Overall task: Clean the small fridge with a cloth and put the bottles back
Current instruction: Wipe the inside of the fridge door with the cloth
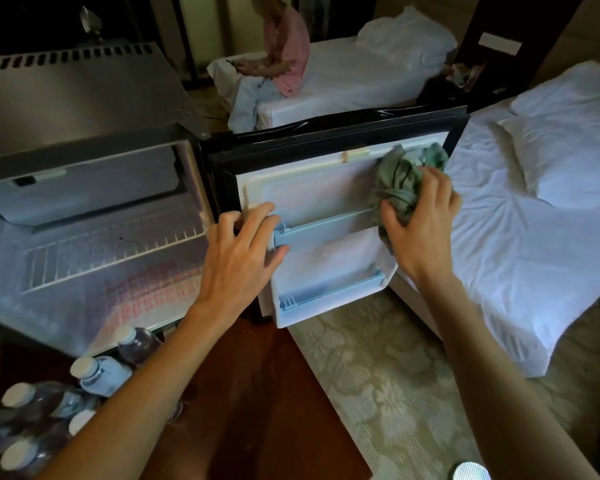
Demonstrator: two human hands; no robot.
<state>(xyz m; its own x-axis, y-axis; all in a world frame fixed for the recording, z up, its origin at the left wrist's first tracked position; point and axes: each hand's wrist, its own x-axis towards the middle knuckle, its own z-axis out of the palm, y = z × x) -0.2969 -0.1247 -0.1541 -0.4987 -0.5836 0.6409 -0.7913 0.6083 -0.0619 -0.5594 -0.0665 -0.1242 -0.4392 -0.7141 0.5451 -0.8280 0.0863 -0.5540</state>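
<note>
Bottles (94, 374) at 8 o'clock; left hand (243, 251), fingers spread, rests on fridge door (326, 192); right hand (420, 223) grips cloth (395, 181) at 2 o'clock.

The fridge cavity (94, 188) stands open on my left, its wire shelf (111, 251) crossing it. Water bottles (87, 372) crowd the floor (257, 393) below it; the bed (534, 254) sits just beside the open door (319, 192).

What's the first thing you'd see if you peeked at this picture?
The open fridge door in the middle, where the right hand holds a bunched green cloth against its upper right corner. The left hand rests on the door's left side, and water bottles wait on the floor at the lower left.
</note>
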